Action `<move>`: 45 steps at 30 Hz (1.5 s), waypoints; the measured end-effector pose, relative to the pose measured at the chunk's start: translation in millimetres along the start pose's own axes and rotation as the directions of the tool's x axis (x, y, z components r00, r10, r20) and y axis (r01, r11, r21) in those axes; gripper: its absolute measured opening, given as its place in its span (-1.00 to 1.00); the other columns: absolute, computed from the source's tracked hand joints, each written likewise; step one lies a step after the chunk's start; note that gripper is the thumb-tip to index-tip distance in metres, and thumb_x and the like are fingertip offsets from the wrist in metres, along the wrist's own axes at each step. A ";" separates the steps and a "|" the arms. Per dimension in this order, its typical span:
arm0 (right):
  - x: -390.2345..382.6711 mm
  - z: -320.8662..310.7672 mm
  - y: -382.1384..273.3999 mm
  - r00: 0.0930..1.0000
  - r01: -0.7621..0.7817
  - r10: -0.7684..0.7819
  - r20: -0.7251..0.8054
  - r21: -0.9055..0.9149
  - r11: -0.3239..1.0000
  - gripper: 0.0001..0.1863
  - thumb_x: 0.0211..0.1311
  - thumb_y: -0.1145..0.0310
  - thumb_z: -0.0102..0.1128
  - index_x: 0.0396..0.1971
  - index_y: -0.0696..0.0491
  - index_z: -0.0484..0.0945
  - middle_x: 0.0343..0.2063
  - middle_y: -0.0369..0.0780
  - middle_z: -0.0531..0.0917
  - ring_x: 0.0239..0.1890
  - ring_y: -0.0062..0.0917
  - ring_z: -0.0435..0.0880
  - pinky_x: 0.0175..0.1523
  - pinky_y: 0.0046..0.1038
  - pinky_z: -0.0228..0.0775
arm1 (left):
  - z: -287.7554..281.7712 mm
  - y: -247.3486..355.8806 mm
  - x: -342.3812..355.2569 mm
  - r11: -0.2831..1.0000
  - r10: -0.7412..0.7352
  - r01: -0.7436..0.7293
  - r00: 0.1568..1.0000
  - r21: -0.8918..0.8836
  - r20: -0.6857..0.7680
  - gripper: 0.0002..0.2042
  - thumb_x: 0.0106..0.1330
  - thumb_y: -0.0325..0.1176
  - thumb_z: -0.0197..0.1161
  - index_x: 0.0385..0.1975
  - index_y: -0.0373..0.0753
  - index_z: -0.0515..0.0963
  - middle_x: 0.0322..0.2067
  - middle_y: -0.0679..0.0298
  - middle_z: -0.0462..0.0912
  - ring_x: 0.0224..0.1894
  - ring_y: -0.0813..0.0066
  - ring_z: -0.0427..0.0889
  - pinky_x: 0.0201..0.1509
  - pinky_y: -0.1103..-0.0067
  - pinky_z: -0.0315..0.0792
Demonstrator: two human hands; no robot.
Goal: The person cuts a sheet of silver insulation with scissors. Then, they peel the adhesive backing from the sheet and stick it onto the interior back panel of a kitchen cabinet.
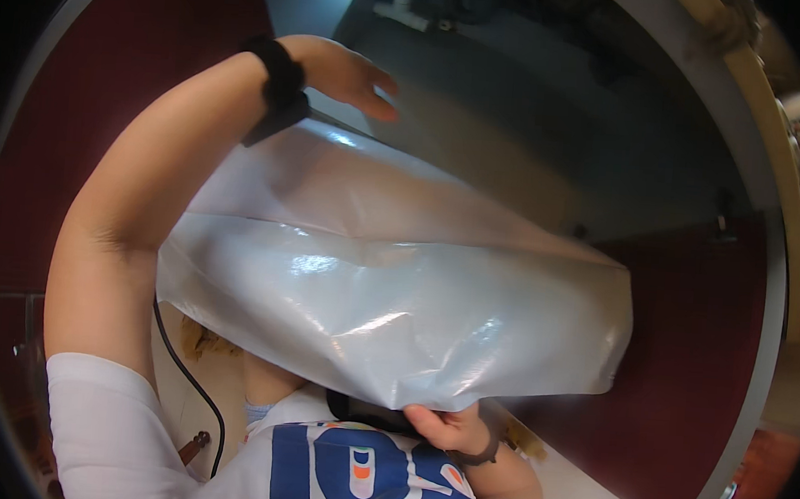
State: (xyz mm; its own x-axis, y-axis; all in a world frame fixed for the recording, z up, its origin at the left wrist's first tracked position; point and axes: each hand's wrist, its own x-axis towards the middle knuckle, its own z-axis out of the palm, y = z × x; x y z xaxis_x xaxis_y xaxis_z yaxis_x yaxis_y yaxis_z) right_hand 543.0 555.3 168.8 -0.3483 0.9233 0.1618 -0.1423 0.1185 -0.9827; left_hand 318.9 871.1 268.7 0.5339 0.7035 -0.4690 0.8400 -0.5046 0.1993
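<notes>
Large clear plastic bag (pixel 387 295) held up in front of the chest, filling the middle of the head view. Long axis ran roughly left to right, tilting a little down toward the right. Upper edge rose toward the left hand (pixel 343 74), lower edge sat at the right hand (pixel 448 429).

Left arm raised high, elbow bent, black wrist strap (pixel 281 88) on it. Left hand at the bag's top left corner, fingers (pixel 378 100) stretched out fairly flat and loosely spread; looked like resting on or just over the edge. Could not tell whether anything was actually pinched there.

Right hand low, close to the white shirt with blue print (pixel 366 474), fingers curled shut on the bag's bottom edge near its middle. Dark band on that wrist too.

Bag lay between the two hands, so both touching or nearly touching; right hand had the surer hold. Bag looked empty, film wrinkled and shiny.

Thin black cable (pixel 191 379) hung down past the left arm. Dark red surface (pixel 689 362) and a grey curved rim (pixel 767 303) behind the bag, blurred.
</notes>
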 end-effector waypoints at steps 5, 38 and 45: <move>-1.9 4.3 9.9 0.986 0.036 -0.042 0.161 0.038 0.999 -0.80 0.12 0.54 0.12 -0.22 0.22 0.50 -0.39 -0.20 0.59 -0.37 -0.47 0.57 -0.25 -0.56 0.37 | 50.3 46.3 79.7 0.993 0.113 -0.118 0.975 0.014 0.191 -0.18 0.10 0.43 -0.18 0.16 -0.16 0.34 0.16 0.05 0.34 0.23 0.16 0.26 0.29 0.44 0.06; -22.7 4.1 10.4 0.711 -0.410 0.533 0.458 -0.346 0.844 -0.36 0.35 -0.09 -0.33 -0.38 0.18 0.59 -0.47 0.01 0.60 -0.38 -0.14 0.57 -0.13 -0.41 0.41 | 118.5 43.2 158.0 0.952 0.057 -0.102 0.985 -0.287 -0.161 -0.84 0.10 -0.39 0.17 -0.38 -0.33 0.48 -0.50 0.09 0.52 -0.42 0.44 0.46 -0.28 0.46 0.37; -23.4 -0.8 5.5 0.654 -0.337 0.585 0.479 -0.509 0.792 -0.43 0.33 -0.07 -0.25 -0.37 0.11 0.61 -0.44 -0.08 0.62 -0.34 -0.20 0.58 -0.13 -0.43 0.42 | 113.5 27.2 164.2 0.965 -0.032 -0.038 0.965 -0.258 -0.260 -0.73 0.12 -0.32 0.24 -0.22 -0.30 0.48 -0.36 -0.04 0.51 -0.26 0.20 0.49 -0.09 0.47 0.35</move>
State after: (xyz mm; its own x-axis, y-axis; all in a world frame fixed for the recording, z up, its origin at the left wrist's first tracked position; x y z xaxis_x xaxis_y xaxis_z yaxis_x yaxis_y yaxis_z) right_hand 551.2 534.6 159.6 -0.7552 0.4980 -0.4264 0.4757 -0.0312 -0.8790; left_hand 418.5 916.1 99.5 0.5136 0.8250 -0.2356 0.8158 -0.3845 0.4320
